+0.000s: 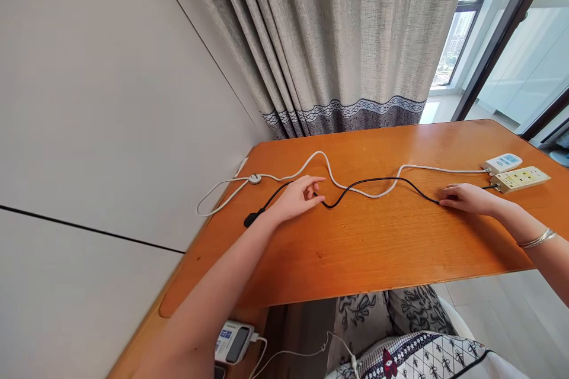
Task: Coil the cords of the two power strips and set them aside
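Note:
A black power cord (377,179) runs in loose waves across the table, from a black plug (253,218) at the left to a cream power strip (521,179) at the right. My left hand (299,196) is over the cord near the plug, its thumb and index finger apart; the cord passes beneath the palm and comes out by the thumb. Farther right, my right hand (466,198) has its fingers closed on the cord, close to the power strip. A white cord (322,157) lies behind and crosses the black one, joining a white plug (255,179) to a white power strip (502,163).
The orange-brown wooden table (355,249) stands against a pale panel wall (111,100). Behind it hangs a grey curtain (355,41). Below the front edge, a white device (233,340) has a thin white cable plugged in. Patterned fabric (427,358) is at the bottom.

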### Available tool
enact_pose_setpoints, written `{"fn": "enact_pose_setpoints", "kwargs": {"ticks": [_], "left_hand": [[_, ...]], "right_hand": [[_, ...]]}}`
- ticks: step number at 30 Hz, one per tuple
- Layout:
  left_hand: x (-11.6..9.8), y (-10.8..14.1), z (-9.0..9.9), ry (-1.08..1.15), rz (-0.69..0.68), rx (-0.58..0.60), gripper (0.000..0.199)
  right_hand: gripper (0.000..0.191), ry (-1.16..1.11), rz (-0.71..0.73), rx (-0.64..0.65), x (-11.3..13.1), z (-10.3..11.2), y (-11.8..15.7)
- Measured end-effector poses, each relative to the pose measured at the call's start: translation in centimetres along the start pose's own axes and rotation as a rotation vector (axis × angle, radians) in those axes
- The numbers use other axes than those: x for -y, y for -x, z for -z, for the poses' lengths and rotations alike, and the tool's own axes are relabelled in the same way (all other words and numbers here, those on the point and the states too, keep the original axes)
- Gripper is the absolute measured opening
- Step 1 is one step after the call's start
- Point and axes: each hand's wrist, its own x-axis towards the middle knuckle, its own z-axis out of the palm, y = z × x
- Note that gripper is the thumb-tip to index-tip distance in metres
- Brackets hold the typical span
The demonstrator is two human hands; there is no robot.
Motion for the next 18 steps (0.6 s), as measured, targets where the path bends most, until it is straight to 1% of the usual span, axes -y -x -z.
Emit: {"fn": "enact_pose_setpoints", "kwargs": {"ticks": [2,5,6,7,8,10,11,12,15,16,18], "left_hand": [[-0.7,-0.3,-0.8,-0.125,-0.12,0.007,0.055],[-1.6,-0.8,-2.2,-0.281,-0.215,0.075,0.07],[-1.8,-1.0,-2.7,-0.321,-0.223,0.109,0.074],[-2.0,-1.3,-3.2,-0.351,-0.225,0.142,0.077],[-2.0,-1.7,-3.7,-0.372,-0.223,0.175,0.077],[-2.1,-2.4,-4.7,-0.397,-0.224,0.229,0.076],[-2.1,-2.8,-5.2,-0.401,-0.227,0.248,0.075],[-2.1,-3.1,-5.7,-0.399,-0.23,0.261,0.075],[-2.1,-4.0,-6.9,-0.364,-0.242,0.264,0.077],[-2.1,-4.2,-7.2,-0.352,-0.247,0.258,0.076],[-2.1,-4.4,-7.5,-0.343,-0.252,0.254,0.07]], "right_hand": [[0.041,0.037,-0.014,0.024,-0.4,0.3,0.1],[0.032,0.139,-0.096,0.075,-0.3,1.3,-0.1],[0.028,0.161,-0.106,0.061,0.0,1.6,-0.3],[0.028,0.169,-0.094,0.014,0.7,2.0,-0.7],[0.035,0.166,-0.055,-0.059,1.6,2.2,-1.2],[0.057,0.129,0.087,-0.241,4.2,2.5,-2.6],[0.063,0.111,0.172,-0.291,5.9,2.5,-3.5],[0.067,0.109,0.233,-0.31,7.7,2.5,-4.5],[0.081,0.148,0.344,-0.286,13.2,1.9,-7.7],[0.086,0.166,0.357,-0.257,14.8,1.6,-8.8],[0.093,0.199,0.325,-0.178,17.4,1.2,-10.5]]}}
